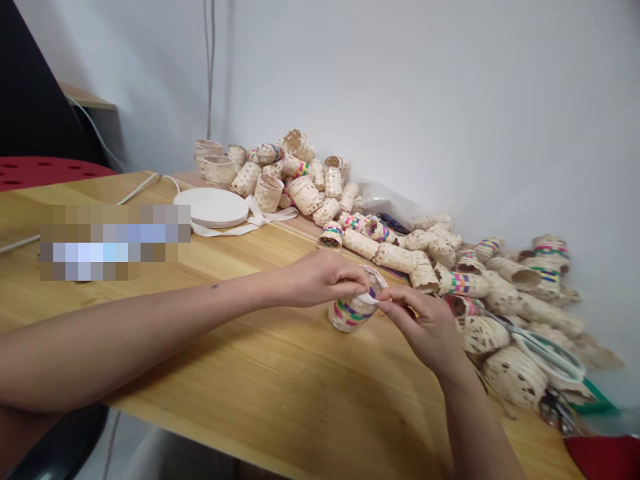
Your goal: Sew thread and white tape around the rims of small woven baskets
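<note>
Here, pale woven basket (349,315), pink and green checks, white rim (369,299)

The bare surface (280,380) in front of the left forearm (165,330) gives a low path to the basket (345,315) from the near edge. Over its rim, the left hand (325,277) and right hand (427,323), pinching a strip (369,299), crowd the way in. Beyond, the pile (395,257) blocks passage towards the wall (425,100); on the right, scissors (527,357) lie across it. A roll (213,205) obstructs the far left, with room between it and the left hand
</note>
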`<state>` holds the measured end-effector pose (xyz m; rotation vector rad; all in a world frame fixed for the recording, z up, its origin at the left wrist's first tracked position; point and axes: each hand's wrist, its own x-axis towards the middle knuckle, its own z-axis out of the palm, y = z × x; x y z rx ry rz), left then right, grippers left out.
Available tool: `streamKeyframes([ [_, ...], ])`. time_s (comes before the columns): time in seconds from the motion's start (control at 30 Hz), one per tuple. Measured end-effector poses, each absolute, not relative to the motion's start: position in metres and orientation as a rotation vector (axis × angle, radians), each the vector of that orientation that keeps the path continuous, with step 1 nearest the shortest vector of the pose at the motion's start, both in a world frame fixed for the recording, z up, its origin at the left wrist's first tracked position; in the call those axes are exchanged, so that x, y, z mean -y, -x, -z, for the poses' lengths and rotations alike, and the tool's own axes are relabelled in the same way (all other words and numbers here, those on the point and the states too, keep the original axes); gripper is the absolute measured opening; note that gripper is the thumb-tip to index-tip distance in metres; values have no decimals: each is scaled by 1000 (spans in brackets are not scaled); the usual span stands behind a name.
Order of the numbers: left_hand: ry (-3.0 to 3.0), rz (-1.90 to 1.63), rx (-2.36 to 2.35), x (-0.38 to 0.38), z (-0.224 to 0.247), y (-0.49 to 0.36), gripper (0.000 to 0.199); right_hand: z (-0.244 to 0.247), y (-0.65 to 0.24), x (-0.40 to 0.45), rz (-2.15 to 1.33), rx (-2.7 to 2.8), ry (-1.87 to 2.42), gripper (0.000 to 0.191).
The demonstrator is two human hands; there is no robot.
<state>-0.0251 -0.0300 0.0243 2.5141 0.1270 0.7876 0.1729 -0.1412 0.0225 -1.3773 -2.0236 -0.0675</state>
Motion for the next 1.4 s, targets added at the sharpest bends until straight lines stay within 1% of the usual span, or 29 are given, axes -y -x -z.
streamKeyframes([
  [0.23,-2395,-818,-75,30,-22,21,18,-24,-174,143,110,2111,1397,15],
  [0.37,-2388,-851,-131,29,-20,21,16,-21,-176,141,113,2088,1440,16],
  [0.57,-2341,-899,-84,28,-22,25,24,-20,-180,140,79,2082,1437,15],
  [0.73,-2389,-858,9,25,-22,25,18,-21,-179,141,77,2072,1458,17],
  [0.97,-2419,-931,-142,28,-18,20,12,-20,-178,141,79,2070,1460,16],
  [1.17,-2414,-979,-271,34,-19,18,13,-22,-177,141,84,2081,1446,14],
  [1.4,-2459,-1118,-85,32,-13,16,20,-21,-176,141,90,2062,1466,16],
])
